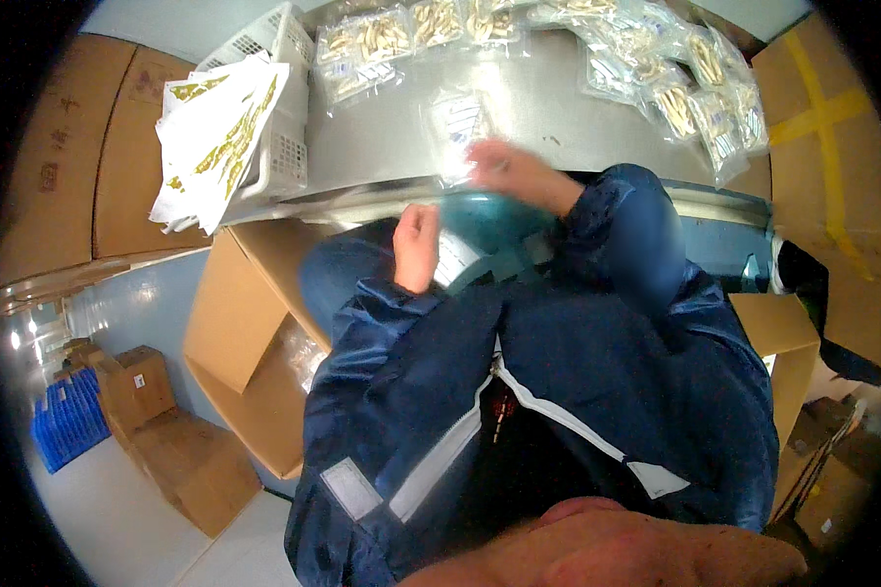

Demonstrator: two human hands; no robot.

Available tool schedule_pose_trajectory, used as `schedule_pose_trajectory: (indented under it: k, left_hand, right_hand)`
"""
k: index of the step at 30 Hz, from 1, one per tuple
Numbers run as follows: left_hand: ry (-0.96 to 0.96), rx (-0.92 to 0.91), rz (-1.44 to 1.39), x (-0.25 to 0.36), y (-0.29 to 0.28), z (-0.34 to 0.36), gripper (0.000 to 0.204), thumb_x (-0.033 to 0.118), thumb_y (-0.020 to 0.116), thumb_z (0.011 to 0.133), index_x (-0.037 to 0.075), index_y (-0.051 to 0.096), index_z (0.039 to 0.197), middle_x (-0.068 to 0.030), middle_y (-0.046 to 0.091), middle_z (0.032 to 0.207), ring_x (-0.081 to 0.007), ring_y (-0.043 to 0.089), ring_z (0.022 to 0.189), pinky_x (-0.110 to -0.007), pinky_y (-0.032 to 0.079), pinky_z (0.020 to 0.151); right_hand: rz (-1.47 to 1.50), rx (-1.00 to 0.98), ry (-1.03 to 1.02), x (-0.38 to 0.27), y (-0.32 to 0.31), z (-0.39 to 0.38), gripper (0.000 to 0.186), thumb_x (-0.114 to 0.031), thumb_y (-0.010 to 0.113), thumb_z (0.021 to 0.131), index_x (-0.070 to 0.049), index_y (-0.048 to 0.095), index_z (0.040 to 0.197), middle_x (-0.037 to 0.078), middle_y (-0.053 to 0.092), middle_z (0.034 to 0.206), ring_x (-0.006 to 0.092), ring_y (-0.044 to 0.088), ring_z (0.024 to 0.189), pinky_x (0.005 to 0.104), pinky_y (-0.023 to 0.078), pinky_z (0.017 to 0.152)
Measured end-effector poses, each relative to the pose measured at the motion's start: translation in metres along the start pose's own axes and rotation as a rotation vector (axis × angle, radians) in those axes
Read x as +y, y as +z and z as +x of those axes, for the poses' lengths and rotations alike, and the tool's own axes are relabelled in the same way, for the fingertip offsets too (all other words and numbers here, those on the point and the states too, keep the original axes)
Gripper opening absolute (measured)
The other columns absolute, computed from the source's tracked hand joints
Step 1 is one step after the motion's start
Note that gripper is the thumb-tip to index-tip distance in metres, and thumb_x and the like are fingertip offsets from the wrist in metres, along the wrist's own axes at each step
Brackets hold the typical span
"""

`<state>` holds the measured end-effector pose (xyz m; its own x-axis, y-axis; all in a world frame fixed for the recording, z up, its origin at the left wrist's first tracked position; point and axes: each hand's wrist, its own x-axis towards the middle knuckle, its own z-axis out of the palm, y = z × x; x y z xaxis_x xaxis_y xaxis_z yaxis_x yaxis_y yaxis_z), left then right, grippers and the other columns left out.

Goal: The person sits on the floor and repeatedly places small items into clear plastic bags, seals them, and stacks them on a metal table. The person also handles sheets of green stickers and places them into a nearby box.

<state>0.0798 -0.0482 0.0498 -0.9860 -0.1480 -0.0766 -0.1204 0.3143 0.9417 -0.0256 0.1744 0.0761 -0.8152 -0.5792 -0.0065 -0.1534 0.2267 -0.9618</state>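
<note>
My left hand [417, 247] is curled closed in front of the table's edge, and what it holds, if anything, is hidden. Beside it, low between my arms, shows a white sheet with dark stripes [452, 258]. My right hand [521, 176] reaches over the table's near edge and is smeared by motion, so its grip cannot be read. Just beyond its fingers a clear plastic bag with a striped label [462, 119] lies on the metal table [372, 137]. Something teal and rounded [485, 225] sits below the edge between my hands.
Clear packs of pale, stick-like pieces [382, 39] line the table's back, with more packs piled [690, 103] at the right. A white basket [289, 127] bears printed white-and-gold bags [215, 127] at the left. Open cardboard boxes [230, 313] flank me; stacked cartons [64, 147] stand left.
</note>
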Motion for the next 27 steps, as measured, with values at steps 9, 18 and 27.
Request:
schedule_pose_trajectory:
  k: [9, 18, 27]
  left_hand:
    - [-0.049, -0.385, -0.395, 0.055, -0.02, -0.006, 0.016, 0.012, 0.06, 0.095, 0.004, 0.061, 0.109, 0.0007, 0.062, 0.087, -0.0052, 0.052, 0.077, -0.021, 0.041, 0.069]
    - [-0.013, -0.204, -0.661, 0.075, -0.001, -0.006, 0.011, 0.008, 0.058, 0.095, 0.002, 0.065, 0.1, 0.0006, 0.065, 0.091, -0.0067, 0.057, 0.082, -0.022, 0.044, 0.075]
    - [-0.04, -0.104, -0.408, 0.065, -0.008, -0.007, 0.014, 0.007, 0.06, 0.094, 0.0, 0.063, 0.106, -0.0024, 0.065, 0.099, -0.0081, 0.057, 0.09, -0.022, 0.044, 0.081]
  right_hand:
    - [0.404, -0.108, 0.096, -0.072, -0.005, -0.036, 0.05, -0.012, 0.073, 0.082, -0.008, 0.053, 0.128, 0.003, 0.059, 0.115, 0.0127, 0.053, 0.106, 0.0298, 0.043, 0.091]
    - [-0.321, 0.185, -0.207, -0.101, 0.024, -0.05, 0.044, -0.034, 0.073, 0.08, -0.004, 0.063, 0.111, 0.014, 0.064, 0.093, 0.0302, 0.063, 0.081, 0.0391, 0.05, 0.072]
    - [0.114, 0.362, 0.164, -0.03, -0.016, -0.043, 0.025, -0.026, 0.071, 0.087, -0.001, 0.066, 0.087, 0.001, 0.061, 0.074, 0.0075, 0.052, 0.071, 0.0263, 0.043, 0.064]
